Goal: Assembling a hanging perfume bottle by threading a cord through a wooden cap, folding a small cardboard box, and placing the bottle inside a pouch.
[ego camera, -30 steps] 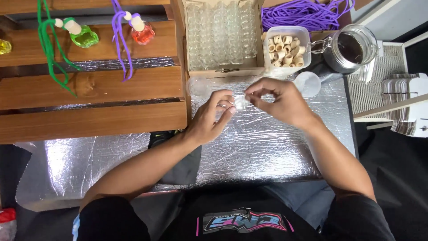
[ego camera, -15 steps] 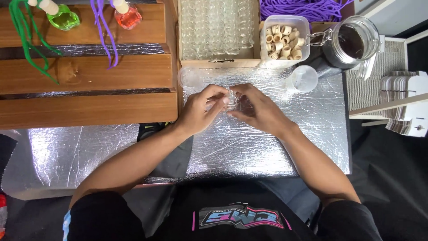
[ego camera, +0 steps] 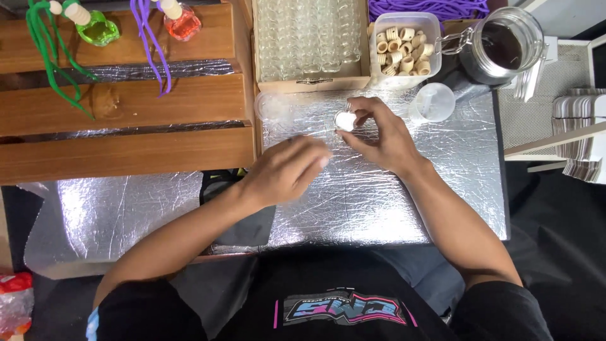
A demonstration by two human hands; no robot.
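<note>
Wooden steps point(ego camera: 126, 151) at far left carry a green bottle point(ego camera: 100, 28) and a red bottle point(ego camera: 184, 23), each corked and trailing cords. On the foil-covered bench point(ego camera: 391, 208), the left hand point(ego camera: 287, 170) hovers loosely curled with its fingers apart, holding nothing visible. Just right of it the vial point(ego camera: 344, 120), small and of clear glass, sits above the foil near the bench's far edge, pinched in the fingertips of the right hand point(ego camera: 382, 136); that grip is closed about its sides, with the open mouth turned toward the camera. Judged by its look, the vial is light, rigid, smooth enough to slip and likely to crack under a hard squeeze or a drop; the body wall, taken between thumb and forefinger, seems the safest place to hold. Behind stands a box of empty vials point(ego camera: 309, 41), then a tub of corks point(ego camera: 404, 44), a clear cup point(ego camera: 432, 102), and a glass jar point(ego camera: 502, 45) at right.
</note>
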